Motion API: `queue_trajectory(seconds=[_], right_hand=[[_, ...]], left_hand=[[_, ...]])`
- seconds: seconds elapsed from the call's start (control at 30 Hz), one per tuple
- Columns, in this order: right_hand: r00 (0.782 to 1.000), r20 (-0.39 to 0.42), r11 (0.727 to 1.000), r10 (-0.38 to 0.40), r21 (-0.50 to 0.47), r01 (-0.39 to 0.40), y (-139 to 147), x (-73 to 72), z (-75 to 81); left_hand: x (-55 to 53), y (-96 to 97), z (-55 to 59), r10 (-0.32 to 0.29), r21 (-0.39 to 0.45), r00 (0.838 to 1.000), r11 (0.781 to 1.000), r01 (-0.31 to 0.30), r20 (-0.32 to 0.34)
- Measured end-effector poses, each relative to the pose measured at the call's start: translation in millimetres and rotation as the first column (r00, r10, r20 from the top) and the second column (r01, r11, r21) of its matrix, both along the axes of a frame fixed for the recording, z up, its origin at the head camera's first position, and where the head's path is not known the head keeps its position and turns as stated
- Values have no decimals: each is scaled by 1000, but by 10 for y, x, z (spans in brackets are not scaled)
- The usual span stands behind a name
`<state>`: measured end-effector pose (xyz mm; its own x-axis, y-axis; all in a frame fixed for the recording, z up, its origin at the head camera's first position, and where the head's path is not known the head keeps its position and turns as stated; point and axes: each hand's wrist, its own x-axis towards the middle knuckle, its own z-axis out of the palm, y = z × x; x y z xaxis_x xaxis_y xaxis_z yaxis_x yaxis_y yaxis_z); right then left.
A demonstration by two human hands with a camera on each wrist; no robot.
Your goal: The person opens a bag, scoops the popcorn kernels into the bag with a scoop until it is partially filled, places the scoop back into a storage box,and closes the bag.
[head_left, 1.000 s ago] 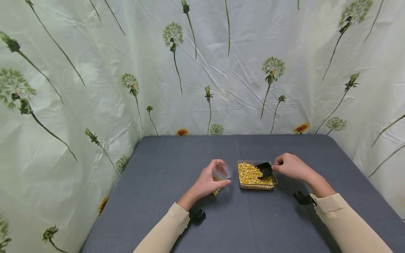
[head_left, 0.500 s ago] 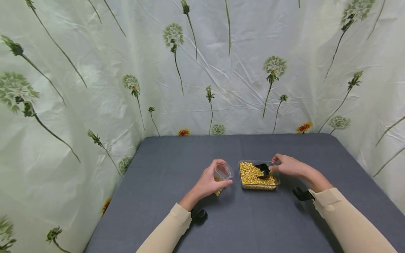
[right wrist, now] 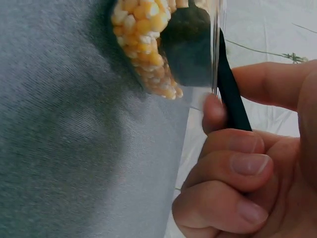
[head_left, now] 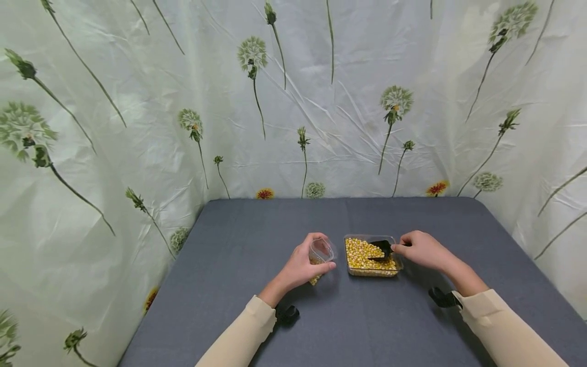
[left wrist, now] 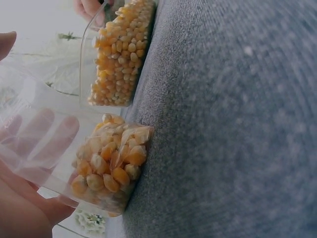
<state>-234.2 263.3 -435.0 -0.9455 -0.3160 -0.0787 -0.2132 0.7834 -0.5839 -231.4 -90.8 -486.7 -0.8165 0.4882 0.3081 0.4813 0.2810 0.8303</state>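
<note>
My left hand (head_left: 302,262) holds a clear plastic bag (left wrist: 37,134) upright, its mouth spread between thumb and fingers. Corn kernels (left wrist: 109,163) fill the bottom of the bag, which rests at the table surface. To its right stands a clear rectangular container (head_left: 373,272) of yellow corn kernels (head_left: 359,252). A black scoop (head_left: 381,250) lies with its blade among those kernels, towards the container's right side. My right hand (head_left: 424,250) pinches the scoop's handle (right wrist: 233,94) just outside the container wall, the other fingers curled beneath.
The dark grey cloth-covered table (head_left: 257,229) extends around the bag and container. Behind it hangs a pale curtain (head_left: 293,102) printed with dandelions. Black wrist mounts (head_left: 444,297) stick out below both cuffs, close over the table.
The scoop's blade has tipped and shifted within the kernels as my right hand changed its angle slightly. The left hand keeps the bag in place.
</note>
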Motion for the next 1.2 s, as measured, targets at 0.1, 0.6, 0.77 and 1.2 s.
queue_trajectory(seconds=[0.1, 0.6, 0.77, 1.2], right_hand=[[999, -33, 1000, -15, -2, 15, 6, 42, -31], [995, -31, 980, -92, -179, 85, 114, 185, -251], [993, -11, 957, -120, -267, 113, 126, 207, -283], [992, -25, 924, -125, -366, 108, 146, 220, -305]], left_hand=[[-1, 0, -14, 2, -2, 1000, 1000, -2, -4], [1, -1, -17, 1, -1, 1000, 1000, -1, -6], [-3, -1, -18, 25, -13, 1000, 1000, -25, 15], [12, -8, 37, 45, -17, 996, 999, -44, 79]])
